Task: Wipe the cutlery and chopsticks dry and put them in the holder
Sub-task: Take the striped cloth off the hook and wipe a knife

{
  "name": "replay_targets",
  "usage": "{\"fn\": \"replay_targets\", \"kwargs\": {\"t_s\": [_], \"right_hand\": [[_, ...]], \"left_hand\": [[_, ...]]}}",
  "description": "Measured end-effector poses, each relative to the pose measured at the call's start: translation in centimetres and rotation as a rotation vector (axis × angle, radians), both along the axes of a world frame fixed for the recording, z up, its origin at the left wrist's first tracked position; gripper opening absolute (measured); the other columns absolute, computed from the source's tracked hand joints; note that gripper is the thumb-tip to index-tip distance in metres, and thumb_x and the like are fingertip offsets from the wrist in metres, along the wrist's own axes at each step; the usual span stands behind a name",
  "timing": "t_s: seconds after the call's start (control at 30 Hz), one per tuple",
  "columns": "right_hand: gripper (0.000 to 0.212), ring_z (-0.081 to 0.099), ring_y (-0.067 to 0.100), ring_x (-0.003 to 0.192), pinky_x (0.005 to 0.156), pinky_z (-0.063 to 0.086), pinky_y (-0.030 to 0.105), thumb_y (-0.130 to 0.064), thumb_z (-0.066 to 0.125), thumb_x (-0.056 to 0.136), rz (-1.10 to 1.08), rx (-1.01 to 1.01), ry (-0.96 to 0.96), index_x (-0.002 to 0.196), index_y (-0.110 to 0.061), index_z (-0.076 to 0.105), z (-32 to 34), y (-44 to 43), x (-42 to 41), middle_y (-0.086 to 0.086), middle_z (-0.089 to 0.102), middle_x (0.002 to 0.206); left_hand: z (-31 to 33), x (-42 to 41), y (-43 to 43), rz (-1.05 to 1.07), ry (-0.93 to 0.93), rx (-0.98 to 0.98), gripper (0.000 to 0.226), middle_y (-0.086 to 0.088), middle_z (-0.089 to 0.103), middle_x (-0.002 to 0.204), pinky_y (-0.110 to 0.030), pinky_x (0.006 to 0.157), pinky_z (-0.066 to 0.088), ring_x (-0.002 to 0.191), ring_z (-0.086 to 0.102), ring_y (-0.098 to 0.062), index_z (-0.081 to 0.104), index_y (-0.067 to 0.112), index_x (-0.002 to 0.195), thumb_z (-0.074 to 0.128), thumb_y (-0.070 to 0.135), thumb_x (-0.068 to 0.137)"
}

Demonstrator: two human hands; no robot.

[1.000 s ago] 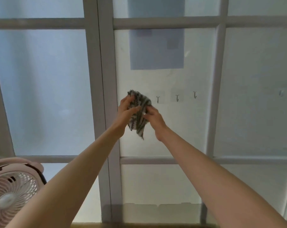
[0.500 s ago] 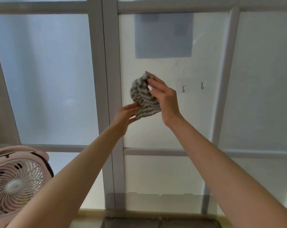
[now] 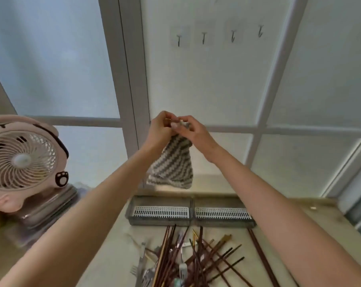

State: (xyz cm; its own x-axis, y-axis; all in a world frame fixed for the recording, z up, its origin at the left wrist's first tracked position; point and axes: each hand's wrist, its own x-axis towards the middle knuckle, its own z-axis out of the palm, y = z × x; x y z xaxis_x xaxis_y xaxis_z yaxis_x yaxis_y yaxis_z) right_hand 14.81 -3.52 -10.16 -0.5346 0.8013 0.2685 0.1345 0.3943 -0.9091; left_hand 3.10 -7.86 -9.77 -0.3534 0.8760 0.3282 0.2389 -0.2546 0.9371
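A grey-and-white striped cloth [image 3: 172, 164] hangs in the air above the table's far side, pinched at its top edge by both hands. My left hand [image 3: 160, 129] and my right hand [image 3: 193, 132] meet there, fingers closed on the cloth. Below them a long grey holder [image 3: 191, 221] with white slotted inserts lies across the table. In front of it lies a loose pile of dark brown chopsticks [image 3: 187, 257], with forks [image 3: 141, 266] and other cutlery mixed in at its left.
A pink desk fan [image 3: 22, 160] stands at the left on a stack of trays. Behind the table is a frosted window with several small hooks [image 3: 204, 38] stuck on the pane. The window frame runs down at the right.
The view has tilted down, so the table, holder and cutlery have come into sight. The cloth came down from the hooks and now hangs open from both hands.
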Motion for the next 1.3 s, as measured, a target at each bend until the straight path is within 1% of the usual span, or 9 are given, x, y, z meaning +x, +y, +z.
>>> {"fn": "replay_targets", "kwargs": {"t_s": [0.2, 0.37, 0.6, 0.73, 0.8, 0.9, 1.03, 1.2, 1.3], "right_hand": [[0.029, 0.062, 0.019, 0.096, 0.085, 0.047, 0.030, -0.020, 0.075, 0.078, 0.035, -0.086, -0.357, 0.105, -0.011, 0.066, -11.1, -2.9, 3.0, 0.005, 0.068, 0.099], [0.035, 0.040, 0.005, 0.054, 0.054, 0.029, 0.022, -0.032, 0.072, 0.081, 0.124, -0.175, -0.432, 0.058, -0.021, 0.048, -17.1, -6.3, 4.7, -0.008, 0.045, 0.056], [0.015, 0.058, 0.004, 0.071, 0.070, 0.044, 0.021, -0.029, 0.065, 0.087, 0.134, -0.157, -0.243, 0.073, -0.026, 0.068, -17.5, -8.4, 3.6, -0.003, 0.066, 0.076], [0.008, 0.058, 0.013, 0.077, 0.080, 0.045, 0.030, -0.029, 0.073, 0.079, 0.257, -0.089, -0.289, 0.074, -0.024, 0.069, -17.4, -9.6, 0.9, -0.005, 0.063, 0.076], [0.008, 0.060, 0.009, 0.078, 0.083, 0.047, 0.033, -0.029, 0.075, 0.078, 0.333, -0.115, -0.321, 0.077, -0.022, 0.071, -18.1, -10.1, -0.6, -0.012, 0.063, 0.072], [0.010, 0.062, 0.012, 0.078, 0.080, 0.047, 0.033, -0.028, 0.075, 0.078, 0.359, -0.130, -0.285, 0.076, -0.019, 0.070, -19.7, -10.4, -2.5, -0.005, 0.067, 0.075], [0.016, 0.063, 0.016, 0.092, 0.072, 0.052, 0.024, -0.030, 0.057, 0.093, 0.121, -0.299, -0.162, 0.103, -0.021, 0.065, -22.6, -9.6, -5.5, 0.003, 0.067, 0.102], [0.033, 0.053, 0.020, 0.112, 0.089, 0.049, 0.037, -0.005, 0.058, 0.087, 0.409, 0.184, -0.920, 0.112, -0.026, 0.065, -30.4, -8.8, -7.4, 0.000, 0.059, 0.116], [0.033, 0.043, 0.026, 0.120, 0.097, 0.041, 0.039, -0.009, 0.059, 0.086, 0.584, 0.426, -1.084, 0.116, -0.021, 0.064, -32.6, -9.4, -8.9, 0.006, 0.051, 0.126]], "left_hand": [[-12.0, 1.1, -4.9, 0.052, -0.015, -0.111, 0.013, -0.004, 0.061, 0.081, -0.029, 0.071, 0.052, 0.078, 0.060, -0.015, 0.057, 0.009, 0.089, 0.060, -0.002, 0.082], [-18.5, 1.5, -9.2, -0.002, 0.108, -0.191, 0.019, 0.002, 0.061, 0.081, -0.022, 0.063, 0.048, 0.073, 0.057, -0.010, 0.056, 0.019, 0.085, 0.056, 0.001, 0.087], [-22.2, 0.9, -13.4, -0.380, -0.330, -0.659, 0.022, -0.002, 0.043, 0.061, -0.020, 0.044, 0.024, 0.047, 0.033, -0.010, 0.049, 0.007, 0.091, 0.037, 0.022, 0.100], [-24.3, 1.4, -15.1, -0.489, -0.176, -0.818, 0.008, 0.009, 0.064, 0.090, -0.016, 0.076, 0.048, 0.083, 0.061, -0.003, 0.055, 0.018, 0.100, 0.050, 0.019, 0.094], [-24.5, 1.9, -15.6, -0.319, -0.360, -0.690, 0.027, -0.001, 0.060, 0.121, -0.028, 0.098, 0.046, 0.115, 0.055, -0.014, 0.052, 0.019, 0.121, 0.048, 0.024, 0.095], [-23.6, 1.2, -16.1, -0.132, -0.781, -0.617, 0.031, -0.006, 0.064, 0.110, -0.029, 0.083, 0.051, 0.103, 0.060, -0.017, 0.056, 0.010, 0.113, 0.030, 0.022, 0.102], [-24.3, -2.8, -17.2, -0.039, -1.144, -0.663, 0.038, -0.015, 0.064, 0.103, -0.041, 0.087, 0.045, 0.095, 0.059, -0.028, 0.062, 0.003, 0.107, 0.044, 0.034, 0.093], [-25.4, -7.5, -19.4, -0.072, -1.454, -0.570, 0.052, -0.026, 0.069, 0.092, -0.049, 0.062, 0.057, 0.077, 0.070, -0.036, 0.071, -0.009, 0.085, 0.089, 0.008, 0.039], [-26.3, -9.8, -20.3, 0.098, -1.417, -0.590, 0.030, -0.019, 0.069, 0.090, -0.039, 0.070, 0.056, 0.074, 0.068, -0.030, 0.069, -0.004, 0.092, 0.065, 0.014, 0.069]]}}
